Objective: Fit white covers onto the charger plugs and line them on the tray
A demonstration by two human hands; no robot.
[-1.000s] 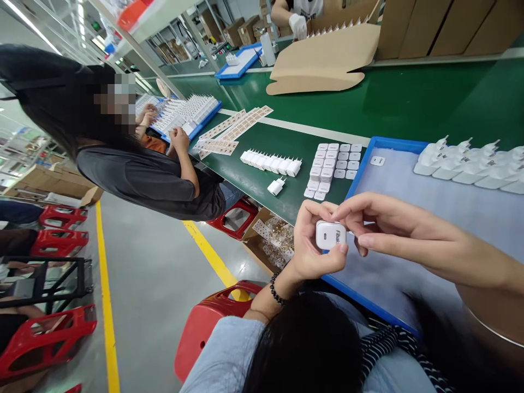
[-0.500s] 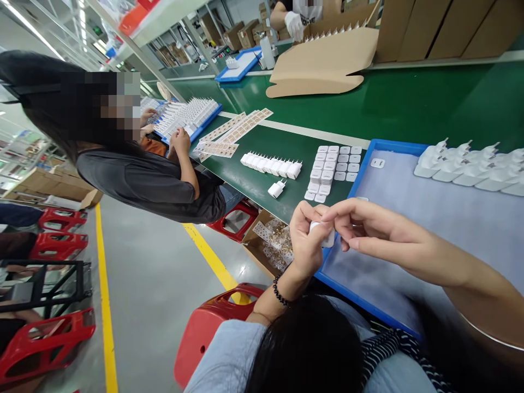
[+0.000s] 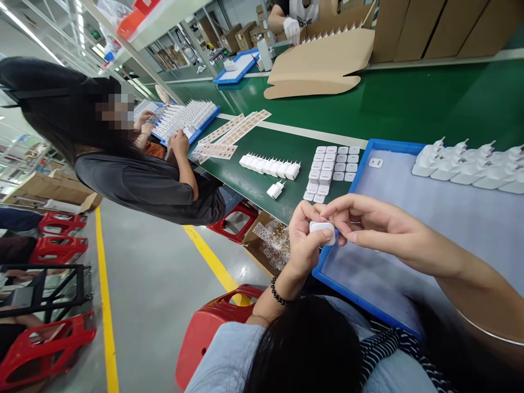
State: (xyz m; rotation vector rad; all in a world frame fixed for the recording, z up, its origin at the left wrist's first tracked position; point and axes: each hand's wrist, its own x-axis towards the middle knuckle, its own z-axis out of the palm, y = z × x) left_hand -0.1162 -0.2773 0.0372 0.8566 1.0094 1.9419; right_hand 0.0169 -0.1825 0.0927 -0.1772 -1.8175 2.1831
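My left hand grips a small white charger plug just off the near left corner of a blue tray. My right hand reaches in from the right, and its thumb and forefinger pinch the plug's top edge. Most of the plug is covered by fingers. A single white plug lies in the tray's far left corner. A row of white plugs with their pins up lies along the tray's far right.
On the green belt lie a grid of white plugs, a row of plugs, one loose plug and brown strips. A seated co-worker handles another blue tray. A gloved hand works at a cardboard box. Red stools stand on the floor.
The plug's printed face, which was turned toward me, has rotated away. Both hands have shifted slightly left and up, and my right fingers have closed over the plug's top.
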